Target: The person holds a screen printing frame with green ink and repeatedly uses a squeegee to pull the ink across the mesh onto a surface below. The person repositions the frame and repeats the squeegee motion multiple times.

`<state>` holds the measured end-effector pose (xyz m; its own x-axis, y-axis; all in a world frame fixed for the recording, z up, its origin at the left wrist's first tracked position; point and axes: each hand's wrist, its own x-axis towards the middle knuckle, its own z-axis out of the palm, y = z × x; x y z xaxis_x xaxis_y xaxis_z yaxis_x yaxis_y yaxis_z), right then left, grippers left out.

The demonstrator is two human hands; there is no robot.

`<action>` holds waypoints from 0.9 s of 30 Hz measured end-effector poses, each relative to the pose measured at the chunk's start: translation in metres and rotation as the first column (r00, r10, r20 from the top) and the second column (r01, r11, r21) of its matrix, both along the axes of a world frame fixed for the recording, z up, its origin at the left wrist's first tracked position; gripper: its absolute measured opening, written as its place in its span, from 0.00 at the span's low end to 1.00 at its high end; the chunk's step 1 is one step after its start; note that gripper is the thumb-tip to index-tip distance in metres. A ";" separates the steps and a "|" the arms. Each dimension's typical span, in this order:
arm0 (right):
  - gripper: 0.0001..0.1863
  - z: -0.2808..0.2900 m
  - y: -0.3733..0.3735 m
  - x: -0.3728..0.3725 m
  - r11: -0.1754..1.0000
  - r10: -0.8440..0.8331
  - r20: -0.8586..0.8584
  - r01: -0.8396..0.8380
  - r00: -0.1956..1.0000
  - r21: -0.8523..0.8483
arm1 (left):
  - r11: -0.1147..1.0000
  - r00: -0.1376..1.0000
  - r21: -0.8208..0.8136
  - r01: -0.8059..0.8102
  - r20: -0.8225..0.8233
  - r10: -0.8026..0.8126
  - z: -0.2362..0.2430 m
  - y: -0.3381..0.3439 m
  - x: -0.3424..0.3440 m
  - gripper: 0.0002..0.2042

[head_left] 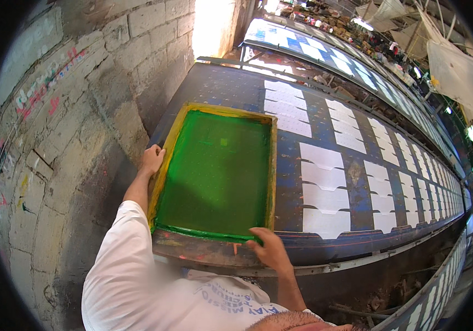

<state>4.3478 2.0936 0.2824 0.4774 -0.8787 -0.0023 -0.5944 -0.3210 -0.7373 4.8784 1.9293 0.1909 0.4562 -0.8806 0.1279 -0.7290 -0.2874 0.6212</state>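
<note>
A screen printing frame [273, 165] with yellow-stained wooden sides lies on the dark table in front of me. Its mesh [214, 171] is coated in green ink, and a thicker wet green band runs along the near side. My left hand [152, 160] grips the frame's left side, fingers curled at the edge. At the near right corner, my right hand [270, 248] has its fingers bent over the frame, with thumb and fingers around the corner. What lies beneath the frame is hidden.
Rows of white fabric pieces [324, 190] run along the long table [236, 88] to the right. A block wall [76, 149] stands close on my left. Another table [308, 49] with pale pieces lies beyond, and a further one [435, 292] is at the lower right.
</note>
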 end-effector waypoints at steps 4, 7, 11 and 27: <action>0.25 -0.025 -0.016 -0.055 0.920 -0.388 -0.001 0.387 0.922 0.056 | 0.999 1.000 -0.041 -0.011 0.003 0.011 0.008 0.006 -0.007 0.16; 0.27 -0.046 -0.020 -0.061 0.912 -0.380 0.029 0.370 0.924 0.177 | 0.999 1.000 -0.030 -0.024 -0.013 0.024 0.013 0.009 -0.009 0.16; 0.30 -0.057 -0.019 -0.054 0.941 -0.296 -0.048 0.300 0.954 0.158 | 0.999 1.000 -0.045 0.002 -0.021 -0.003 0.007 0.007 -0.002 0.16; 0.23 -0.017 -0.020 -0.034 0.926 -0.370 -0.039 0.365 0.928 -0.099 | 0.992 0.997 0.113 0.062 -0.061 -0.056 -0.019 -0.001 0.030 0.22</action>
<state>4.3143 2.0740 0.2655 0.1224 -0.9903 0.0662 -0.7221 -0.1346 -0.6785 4.9082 1.9288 0.1719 0.4068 -0.9135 -0.0005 -0.7109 -0.3170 0.6278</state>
